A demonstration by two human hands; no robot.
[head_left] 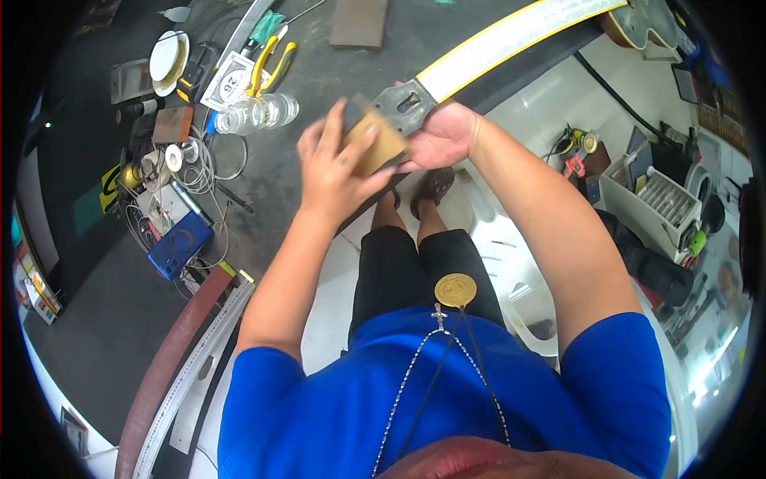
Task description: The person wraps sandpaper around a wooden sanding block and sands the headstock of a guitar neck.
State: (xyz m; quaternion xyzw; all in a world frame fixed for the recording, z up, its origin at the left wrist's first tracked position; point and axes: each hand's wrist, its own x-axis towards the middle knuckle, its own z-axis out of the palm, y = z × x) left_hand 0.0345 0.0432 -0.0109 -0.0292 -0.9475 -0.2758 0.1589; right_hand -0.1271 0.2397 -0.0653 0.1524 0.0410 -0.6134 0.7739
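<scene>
My left hand [331,164] is closed on a tan block [373,145] that looks like a sanding block, blurred by motion. The block is pressed against or close beside the grey slotted end [405,106] of what looks like a guitar neck. A white strip with yellow edges [511,44] covers the neck, which runs to the upper right toward a curved, body-like part [638,22]. My right hand [445,137] lies palm up under the grey end and holds it, its fingers partly hidden.
On the dark table [311,72] are a clear bottle [259,113], yellow-handled pliers [273,70], a brown block [359,22], a blue phone-like device [180,243] and tangled cables. Long curved bars [171,375] lie at lower left. A crate of tools [650,199] stands at right.
</scene>
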